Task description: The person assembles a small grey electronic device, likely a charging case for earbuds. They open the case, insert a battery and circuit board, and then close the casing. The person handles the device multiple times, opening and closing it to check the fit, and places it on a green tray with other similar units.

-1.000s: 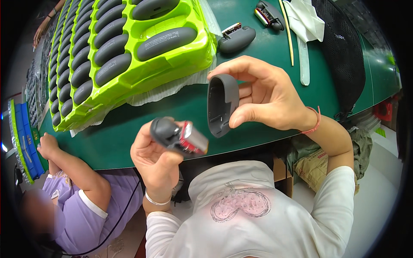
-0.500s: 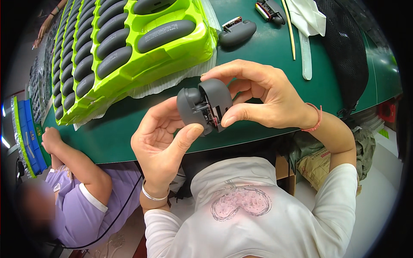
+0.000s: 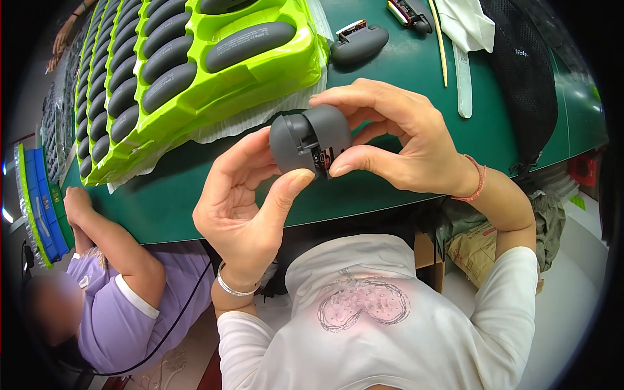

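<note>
Over the near part of the green table I hold a dark grey earbud charging case (image 3: 328, 130) between both hands. Its two shell parts sit close together with a gap, and electronic parts show in that gap. My left hand (image 3: 250, 195) grips the left part between thumb and fingers. My right hand (image 3: 406, 140) pinches the right part, thumb at the lower edge and fingers at the top. A bright green tray (image 3: 260, 78) with several rows of dark grey oval cases (image 3: 250, 47) stands just beyond my left hand.
On the table (image 3: 390, 208), an opened case (image 3: 359, 44) and another with its inside showing (image 3: 411, 16) lie at the back. Beside them are a thin wooden stick (image 3: 440, 49), a white cloth (image 3: 467, 25) and a black mesh bag (image 3: 523, 84). At the left sits a person in purple (image 3: 149, 318).
The two parts of the case have come closer together and turned slightly, so less of the inside shows. Both hands still grip it in nearly the same place.
</note>
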A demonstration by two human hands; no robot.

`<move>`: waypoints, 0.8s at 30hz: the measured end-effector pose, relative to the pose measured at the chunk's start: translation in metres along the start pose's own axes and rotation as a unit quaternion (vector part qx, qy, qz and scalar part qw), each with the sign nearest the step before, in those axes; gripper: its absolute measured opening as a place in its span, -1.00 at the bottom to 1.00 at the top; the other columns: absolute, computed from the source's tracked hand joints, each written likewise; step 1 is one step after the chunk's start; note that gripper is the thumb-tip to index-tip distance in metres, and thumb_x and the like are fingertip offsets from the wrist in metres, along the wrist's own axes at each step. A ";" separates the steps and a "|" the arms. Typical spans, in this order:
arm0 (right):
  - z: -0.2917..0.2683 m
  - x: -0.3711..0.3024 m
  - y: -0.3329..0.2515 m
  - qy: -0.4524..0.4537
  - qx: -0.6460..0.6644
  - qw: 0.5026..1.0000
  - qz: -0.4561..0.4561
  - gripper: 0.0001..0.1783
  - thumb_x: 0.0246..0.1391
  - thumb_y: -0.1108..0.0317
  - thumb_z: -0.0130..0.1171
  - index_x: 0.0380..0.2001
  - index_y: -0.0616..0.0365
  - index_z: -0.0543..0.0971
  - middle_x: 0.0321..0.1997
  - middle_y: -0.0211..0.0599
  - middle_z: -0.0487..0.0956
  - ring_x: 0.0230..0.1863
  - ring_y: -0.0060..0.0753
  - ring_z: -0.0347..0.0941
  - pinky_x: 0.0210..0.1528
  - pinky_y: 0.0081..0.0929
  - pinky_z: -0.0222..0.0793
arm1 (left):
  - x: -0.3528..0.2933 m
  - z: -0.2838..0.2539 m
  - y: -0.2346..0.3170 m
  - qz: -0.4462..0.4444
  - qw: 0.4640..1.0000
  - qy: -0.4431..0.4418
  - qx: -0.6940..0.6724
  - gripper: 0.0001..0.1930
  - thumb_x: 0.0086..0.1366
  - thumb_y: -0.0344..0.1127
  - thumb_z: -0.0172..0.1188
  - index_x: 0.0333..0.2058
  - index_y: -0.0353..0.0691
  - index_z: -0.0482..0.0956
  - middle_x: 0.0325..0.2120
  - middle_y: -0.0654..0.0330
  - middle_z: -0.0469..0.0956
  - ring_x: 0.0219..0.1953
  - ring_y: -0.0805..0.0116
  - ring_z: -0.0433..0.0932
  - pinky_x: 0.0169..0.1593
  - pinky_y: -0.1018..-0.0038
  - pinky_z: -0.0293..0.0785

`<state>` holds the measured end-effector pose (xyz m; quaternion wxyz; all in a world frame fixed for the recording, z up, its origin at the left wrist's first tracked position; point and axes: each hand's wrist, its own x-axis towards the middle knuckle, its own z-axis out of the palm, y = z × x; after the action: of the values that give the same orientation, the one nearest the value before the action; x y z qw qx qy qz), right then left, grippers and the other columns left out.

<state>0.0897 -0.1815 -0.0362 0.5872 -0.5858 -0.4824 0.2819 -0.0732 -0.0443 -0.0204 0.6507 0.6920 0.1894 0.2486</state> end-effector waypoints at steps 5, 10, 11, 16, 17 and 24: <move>0.000 0.000 -0.005 0.001 0.067 0.996 0.055 -0.39 -0.10 0.50 0.40 0.07 0.28 0.44 -0.06 -0.26 0.51 -0.07 -0.43 0.53 -0.05 -0.47 0.55 | 0.002 0.000 0.003 0.001 1.000 -0.007 0.013 -0.51 0.08 -0.58 0.36 -0.01 -0.52 0.42 -0.18 -0.03 0.58 -0.15 0.32 0.60 -0.03 0.44 0.55; 0.000 0.000 -0.002 0.006 0.058 0.997 0.044 -0.41 -0.10 0.54 0.38 0.06 0.29 0.44 -0.05 -0.26 0.51 -0.06 -0.44 0.51 -0.02 -0.44 0.55 | 0.001 0.008 0.005 0.035 0.997 0.019 0.068 -0.52 0.07 -0.59 0.36 -0.01 -0.53 0.43 -0.20 -0.03 0.59 -0.18 0.33 0.61 -0.05 0.45 0.56; 0.000 0.000 -0.001 0.007 0.062 0.997 0.050 -0.41 -0.09 0.55 0.38 0.07 0.29 0.44 -0.05 -0.26 0.51 -0.05 -0.43 0.51 -0.02 -0.44 0.55 | 0.001 0.008 0.004 0.042 0.997 0.020 0.068 -0.52 0.07 -0.59 0.36 -0.01 -0.53 0.43 -0.20 -0.02 0.59 -0.19 0.33 0.61 -0.05 0.46 0.56; -0.002 0.001 0.000 0.001 0.141 0.986 0.094 -0.43 -0.08 0.58 0.35 0.06 0.32 0.44 -0.05 -0.26 0.50 -0.03 -0.43 0.49 -0.01 -0.43 0.55 | 0.006 0.004 0.006 0.004 1.000 0.003 0.013 -0.52 0.08 -0.59 0.36 -0.01 -0.53 0.44 -0.20 -0.01 0.59 -0.19 0.33 0.61 -0.06 0.47 0.56; -0.002 0.000 -0.001 0.002 0.140 0.985 0.097 -0.43 -0.07 0.58 0.35 0.06 0.32 0.44 -0.05 -0.26 0.50 -0.03 -0.43 0.49 -0.01 -0.44 0.55 | 0.005 0.004 0.003 0.007 1.000 0.002 0.009 -0.52 0.08 -0.58 0.36 -0.01 -0.53 0.43 -0.21 0.00 0.59 -0.19 0.33 0.61 -0.06 0.47 0.56; 0.004 -0.001 0.001 0.048 0.100 0.992 0.058 -0.52 -0.07 0.47 0.38 -0.03 0.25 0.51 -0.20 -0.29 0.61 -0.17 -0.49 0.55 -0.10 -0.49 0.55 | -0.001 0.009 0.000 0.028 0.999 0.012 0.031 -0.54 0.09 -0.59 0.35 -0.02 -0.52 0.45 -0.19 0.01 0.58 -0.19 0.33 0.61 -0.06 0.46 0.56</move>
<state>0.0862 -0.1812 -0.0381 0.6481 -0.5640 -0.3881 0.3336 -0.0688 -0.0518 -0.0204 0.6195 0.7137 0.1858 0.2691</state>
